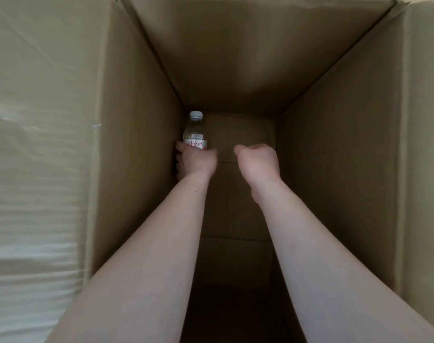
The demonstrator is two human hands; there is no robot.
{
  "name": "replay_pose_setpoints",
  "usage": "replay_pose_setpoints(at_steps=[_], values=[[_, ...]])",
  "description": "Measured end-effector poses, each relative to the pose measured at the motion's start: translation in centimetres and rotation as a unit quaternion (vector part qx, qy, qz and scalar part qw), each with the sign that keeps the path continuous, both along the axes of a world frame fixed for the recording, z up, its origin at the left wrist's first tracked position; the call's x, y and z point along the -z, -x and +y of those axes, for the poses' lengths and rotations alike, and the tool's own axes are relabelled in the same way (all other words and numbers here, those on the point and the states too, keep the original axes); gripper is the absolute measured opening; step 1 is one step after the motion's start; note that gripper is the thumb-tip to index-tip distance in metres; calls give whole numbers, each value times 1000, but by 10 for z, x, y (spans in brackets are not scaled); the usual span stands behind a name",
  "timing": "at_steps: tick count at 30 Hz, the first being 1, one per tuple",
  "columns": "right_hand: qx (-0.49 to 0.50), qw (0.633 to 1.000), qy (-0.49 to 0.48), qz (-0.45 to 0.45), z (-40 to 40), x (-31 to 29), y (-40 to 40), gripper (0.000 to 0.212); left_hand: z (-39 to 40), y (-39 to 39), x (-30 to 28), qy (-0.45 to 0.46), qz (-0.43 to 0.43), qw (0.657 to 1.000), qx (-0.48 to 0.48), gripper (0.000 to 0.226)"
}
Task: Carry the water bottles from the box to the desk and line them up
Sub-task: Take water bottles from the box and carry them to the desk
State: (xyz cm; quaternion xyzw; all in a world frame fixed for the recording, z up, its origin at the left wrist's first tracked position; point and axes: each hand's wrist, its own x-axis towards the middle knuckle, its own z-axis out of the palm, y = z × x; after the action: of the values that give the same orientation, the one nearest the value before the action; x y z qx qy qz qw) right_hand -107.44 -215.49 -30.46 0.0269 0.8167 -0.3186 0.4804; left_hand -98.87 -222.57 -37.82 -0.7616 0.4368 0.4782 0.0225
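Bedding (30,194), pale and rumpled, fills my view left of the cardboard box (141,149), whose tall brown walls drop to a shadowed floor. Down in the far left corner I see the water bottle (195,133): clear plastic, white cap, standing upright against the left wall. My left hand (195,162) has its grip wrapped round the lower body, fingers curled between bottle and wall. The white label carries red Chinese characters; I can make out 哈 at the end, the rest is partly covered. Bare cardboard floor lies open between the two hands and on toward the right wall. My right hand (258,160) hangs over that floor, grip closed into a fist on nothing, well apart from the bottle.
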Motion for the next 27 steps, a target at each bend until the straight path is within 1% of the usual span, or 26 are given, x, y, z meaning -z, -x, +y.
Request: replay_pose_setpoints(at_steps=[4, 7, 10, 12, 14, 16, 19, 22, 27], values=[[24, 1000, -16, 1, -2, 11, 0, 31, -4, 7, 20, 5, -43, 998, 40, 91], [33, 999, -14, 1, -3, 17, -2, 30, 0, 15, 27, 11, -97, 992, 82, 94], [36, 999, -15, 2, -4, 20, -2, 24, 8, 17, 32, 42, -130, 984, 113, 88], [41, 999, -7, 1, -6, 19, -3, 29, 10, 14, 33, 68, -136, 980, 132, 82], [43, 999, 0, 10, -9, 16, -2, 32, 9, 13, 32, 88, -134, 974, 161, 79], [42, 999, 1, 23, -12, 12, 1, 30, 9, 14, 29, 95, -125, 970, 185, 76], [43, 999, 2, 29, -13, 6, 3, 27, 8, 12, 20, 94, -106, 971, 191, 75], [36, 999, 1, 34, -12, -5, 3, 30, 14, 8, 9, 105, -92, 974, 179, 76], [28, 999, 3, 25, -8, -25, 1, 30, 32, 3, -13, 109, -57, 985, 121, 78]])
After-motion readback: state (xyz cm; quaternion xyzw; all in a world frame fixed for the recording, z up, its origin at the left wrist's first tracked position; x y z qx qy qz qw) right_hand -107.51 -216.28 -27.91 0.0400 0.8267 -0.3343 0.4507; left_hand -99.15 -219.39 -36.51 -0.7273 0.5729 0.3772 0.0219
